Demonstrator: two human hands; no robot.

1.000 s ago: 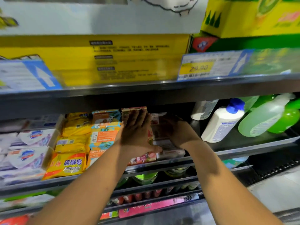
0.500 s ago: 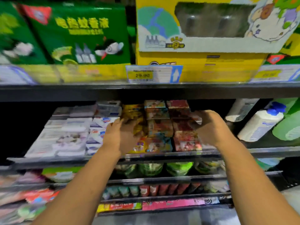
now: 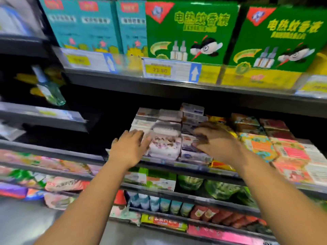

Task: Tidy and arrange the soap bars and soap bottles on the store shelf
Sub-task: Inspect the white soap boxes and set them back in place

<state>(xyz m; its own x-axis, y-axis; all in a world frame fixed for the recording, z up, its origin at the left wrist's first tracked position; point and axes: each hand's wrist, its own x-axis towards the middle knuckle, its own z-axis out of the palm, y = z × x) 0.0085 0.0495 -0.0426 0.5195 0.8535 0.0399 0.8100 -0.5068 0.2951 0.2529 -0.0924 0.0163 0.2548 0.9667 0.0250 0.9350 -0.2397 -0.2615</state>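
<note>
Soap bars lie in rows on the middle shelf [image 3: 177, 164]. A white and pink soap pack [image 3: 165, 142] sits at the front of the left rows. My left hand [image 3: 130, 147] rests with straight fingers against its left side. My right hand [image 3: 215, 139] lies over the white and blue soap packs [image 3: 192, 152] just right of it, fingers bent down onto them; whether it grips one is unclear. Yellow soap packs [image 3: 222, 124] and orange and teal soap boxes [image 3: 260, 145] fill the rows further right. The frame is blurred.
Green mosquito-liquid boxes [image 3: 191, 30] and teal boxes [image 3: 83, 23] stand on the shelf above, behind price tags [image 3: 170, 70]. Lower shelves hold green packs [image 3: 219, 190] and small bottles [image 3: 159, 204]. A clear bottle [image 3: 48, 87] hangs at the left. The shelf left of the soap is dark.
The view and both hands have swung left along the shelf. My hands moved from the yellow and red soap rows to the white packs; the white bottles at the right have left the view.
</note>
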